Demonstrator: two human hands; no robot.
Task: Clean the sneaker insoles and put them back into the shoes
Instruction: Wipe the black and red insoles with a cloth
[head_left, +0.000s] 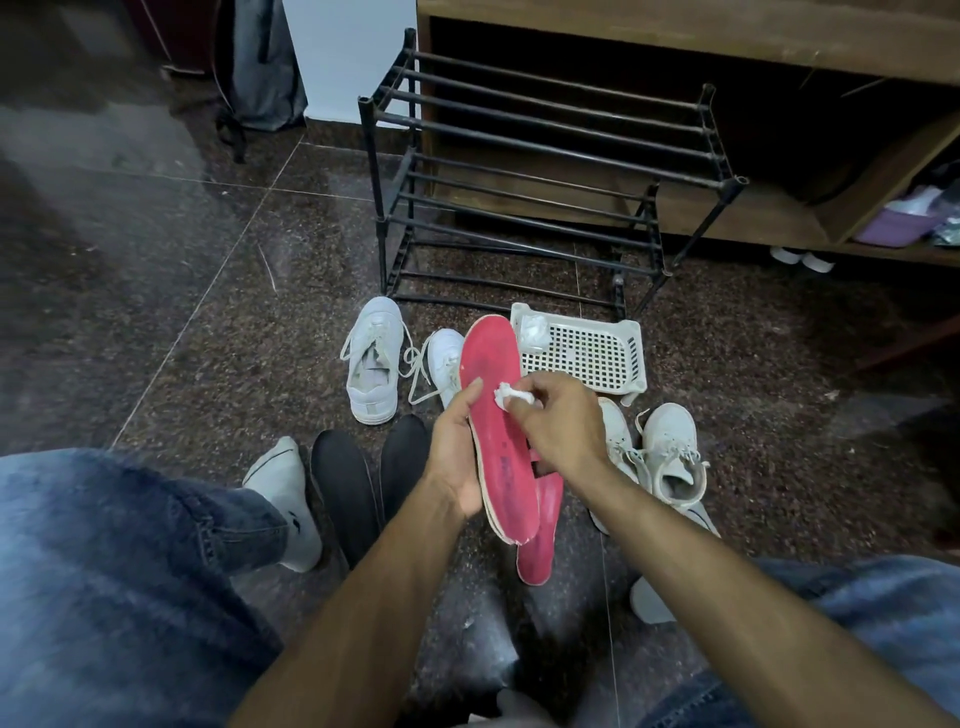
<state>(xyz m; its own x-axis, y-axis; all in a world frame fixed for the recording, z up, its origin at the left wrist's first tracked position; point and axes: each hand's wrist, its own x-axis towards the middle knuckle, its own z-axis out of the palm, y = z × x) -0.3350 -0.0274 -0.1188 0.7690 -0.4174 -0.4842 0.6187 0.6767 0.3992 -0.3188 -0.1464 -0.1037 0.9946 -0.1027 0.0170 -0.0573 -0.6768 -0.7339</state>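
Red insole (493, 410) edge gripped by left hand (457, 457); right hand (556, 421) pinches tissue (506, 394).

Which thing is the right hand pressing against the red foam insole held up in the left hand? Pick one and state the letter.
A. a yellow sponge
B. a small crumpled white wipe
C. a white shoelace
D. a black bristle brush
B: the right hand pinches a small crumpled white wipe against the red foam insole, which the left hand holds up from its edge.
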